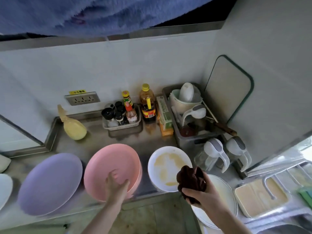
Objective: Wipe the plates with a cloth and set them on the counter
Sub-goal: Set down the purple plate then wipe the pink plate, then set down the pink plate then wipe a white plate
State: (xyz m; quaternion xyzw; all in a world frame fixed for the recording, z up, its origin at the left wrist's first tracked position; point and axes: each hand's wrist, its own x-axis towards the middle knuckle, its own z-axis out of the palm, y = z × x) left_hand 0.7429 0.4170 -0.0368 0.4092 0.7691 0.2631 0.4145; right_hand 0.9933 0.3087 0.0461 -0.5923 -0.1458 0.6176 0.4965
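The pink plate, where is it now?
In the head view the pink plate sits low and centre on the counter, between the purple plate and the stained white plate, under the left hand.

Matt steel counter [94,137], smooth plates [116,159]

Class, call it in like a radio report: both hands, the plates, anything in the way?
Left hand grips pink plate at its near rim. Right hand holds dark cloth, bunched. White plate streaked yellow, unwiped. Nothing in the way.
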